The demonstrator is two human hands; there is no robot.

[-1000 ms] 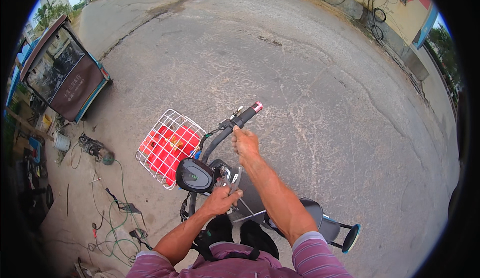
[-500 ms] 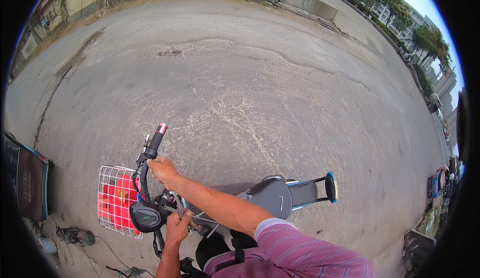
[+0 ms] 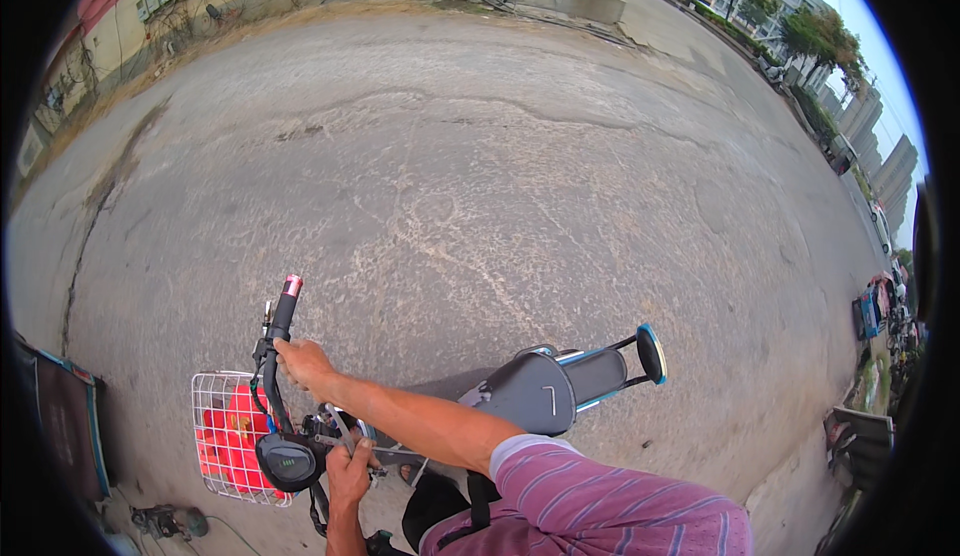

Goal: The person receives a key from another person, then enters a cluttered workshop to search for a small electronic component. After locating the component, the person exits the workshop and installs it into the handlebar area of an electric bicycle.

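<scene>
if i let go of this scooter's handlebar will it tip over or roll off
Probably apt to tip: the scooter shows no stand down, and both hands steady its handlebar. It may roll on the hard pavement. The loaded front basket could swing the steering.

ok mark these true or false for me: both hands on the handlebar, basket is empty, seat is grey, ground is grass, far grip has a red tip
1. Both hands are on the handlebar: true. The right hand grips the far side and the left hand the near side.
2. The wire basket is empty: false. It holds something red.
3. The seat is grey: true.
4. The bike stands on grass: false. It is on cracked grey pavement.
5. The far grip has a red tip: true.
</scene>
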